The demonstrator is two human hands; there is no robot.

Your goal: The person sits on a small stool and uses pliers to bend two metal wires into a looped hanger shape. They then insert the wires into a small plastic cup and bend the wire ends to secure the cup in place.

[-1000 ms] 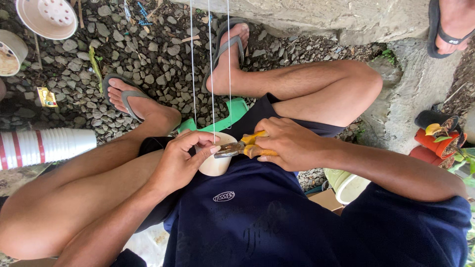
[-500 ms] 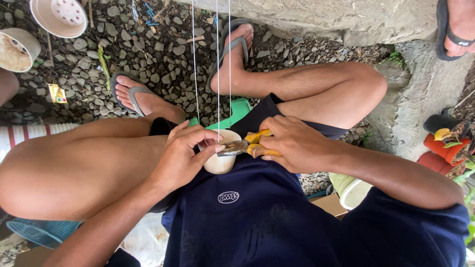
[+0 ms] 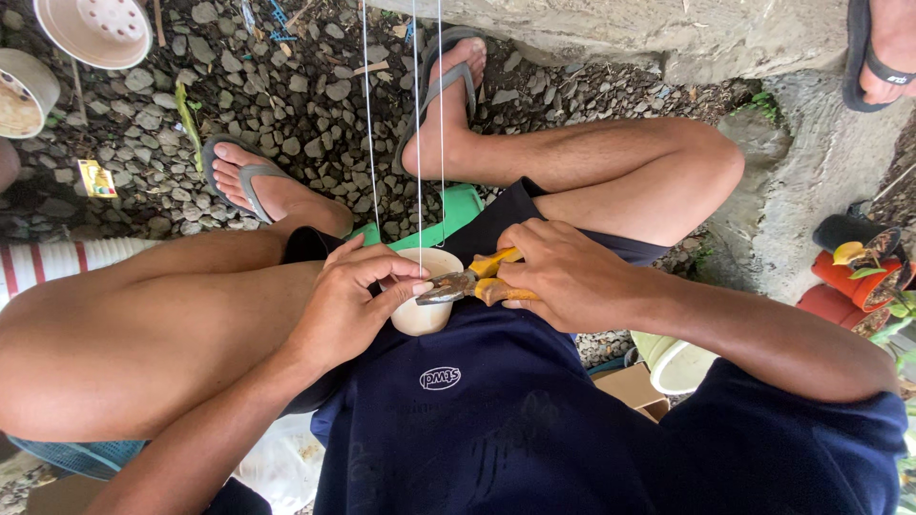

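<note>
My left hand (image 3: 351, 300) grips the rim of a small cream plastic pot (image 3: 420, 310) held in my lap. My right hand (image 3: 561, 277) is closed on yellow-handled pliers (image 3: 468, 283), whose jaws meet the pot's rim next to my left thumb. Three thin white strings (image 3: 417, 133) run straight up from the pot and out of the top of the view. I sit on a low green stool (image 3: 448, 215) with both knees bent and grey sandals on my feet.
Grey gravel (image 3: 286, 105) covers the ground ahead. Two cream pots (image 3: 95, 29) lie at the top left, a red-and-white striped roll (image 3: 57, 262) at the left. Orange pots with a plant (image 3: 859, 277) stand at the right by a concrete ledge (image 3: 668, 38). Another person's sandalled foot (image 3: 883, 48) shows top right.
The view has shifted slightly. Both hands stay on the pot and pliers, with the jaws still at the rim.
</note>
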